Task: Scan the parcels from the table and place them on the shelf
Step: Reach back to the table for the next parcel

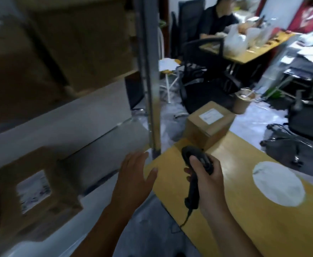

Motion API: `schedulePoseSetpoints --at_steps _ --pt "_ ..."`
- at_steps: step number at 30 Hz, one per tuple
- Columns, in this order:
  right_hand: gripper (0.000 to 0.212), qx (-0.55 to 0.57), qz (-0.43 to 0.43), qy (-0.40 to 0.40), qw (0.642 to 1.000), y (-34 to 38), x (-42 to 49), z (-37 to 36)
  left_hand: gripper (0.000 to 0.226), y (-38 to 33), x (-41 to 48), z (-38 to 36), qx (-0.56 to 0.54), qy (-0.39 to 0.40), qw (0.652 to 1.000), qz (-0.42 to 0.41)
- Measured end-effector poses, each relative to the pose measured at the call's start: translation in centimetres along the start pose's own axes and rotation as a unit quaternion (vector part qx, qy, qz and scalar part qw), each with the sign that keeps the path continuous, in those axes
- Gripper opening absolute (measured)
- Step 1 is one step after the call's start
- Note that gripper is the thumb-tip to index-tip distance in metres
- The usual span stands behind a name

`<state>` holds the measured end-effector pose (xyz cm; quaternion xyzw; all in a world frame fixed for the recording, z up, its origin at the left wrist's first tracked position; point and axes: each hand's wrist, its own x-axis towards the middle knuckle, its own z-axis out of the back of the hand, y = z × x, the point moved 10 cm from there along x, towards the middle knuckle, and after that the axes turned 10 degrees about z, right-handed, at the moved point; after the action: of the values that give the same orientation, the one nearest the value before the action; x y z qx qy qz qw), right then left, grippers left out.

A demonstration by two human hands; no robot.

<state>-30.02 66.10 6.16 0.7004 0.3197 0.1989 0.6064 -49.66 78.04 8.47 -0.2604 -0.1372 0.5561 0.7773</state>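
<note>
- Yellow wood covers the table, which runs from the near right up to a far corner beside the shelf.
- A thin strip of grey floor lies between the table's left edge and the shelf.
- A tall metal post of the shelf stands right at the table's far corner.
- One parcel, a brown box with a white label on top, sits on that far corner, close to the post.
- A second parcel with a white label sits on the low board of the shelf, far to the left. Grey board shows from it to the post.
- Big brown boxes fill the board above. They look blurry.
- The left hand is flat with straight fingers and holds nothing. It hangs over the strip of floor, its thumb over the table's left edge.
- The right hand is wrapped round the handle of a black scanner, thumb on top. The scanner's head points at the parcel on the table.
- A thin cord drops from the handle near the table's left edge.
- A white round patch lies near the table's right edge. Yellow wood shows between it and the parcel.
- Past the far corner stand a brown cup and a black chair.
- A person sits at another desk in the back.
</note>
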Motion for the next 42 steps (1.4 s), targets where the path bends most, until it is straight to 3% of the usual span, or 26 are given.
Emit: schedulePoseSetpoints --at_steps 5,8,15,19,23,28,31,35,42 --pt "0.036 0.002 0.005 -0.088 0.996 1.9 1.2 7.1 0.08 -7.2 2.2 -5.7 -0.027 0.08 0.995 -0.06" --pt "0.04 0.002 0.012 -0.124 0.992 2.3 1.7 10.3 0.075 -10.3 3.3 -8.1 -0.041 0.108 0.99 -0.078" --pt "0.035 -0.015 0.002 -0.2 0.98 0.6 2.8 14.3 0.078 -12.7 10.0 -12.0 -0.041 0.149 0.983 -0.097" --pt "0.056 -0.042 -0.008 -0.234 0.971 -0.4 4.1 14.5 0.066 -14.1 16.4 -14.0 -0.054 0.141 0.984 -0.097" --pt "0.066 -0.068 -0.02 -0.261 0.963 -1.2 5.9 14.2 0.081 -14.5 23.6 -16.9 -0.063 0.128 0.986 -0.084" --pt "0.069 -0.073 -0.034 -0.276 0.958 -2.6 7.4 13.6 0.101 -15.6 30.1 -21.6 0.007 0.13 0.99 -0.06" --pt "0.068 -0.074 -0.041 -0.276 0.957 -3.1 7.8 13.4 0.108 -15.5 31.2 -23.6 0.039 0.168 0.984 -0.049" --pt "0.063 -0.061 -0.048 -0.28 0.957 -3.8 7.7 13.8 0.102 -15.4 30.5 -24.5 0.084 0.193 0.976 -0.048" --pt "0.063 -0.059 -0.051 -0.257 0.963 -4.8 6.9 15.3 0.095 -15.6 24.2 -24.8 0.046 0.218 0.973 -0.061"
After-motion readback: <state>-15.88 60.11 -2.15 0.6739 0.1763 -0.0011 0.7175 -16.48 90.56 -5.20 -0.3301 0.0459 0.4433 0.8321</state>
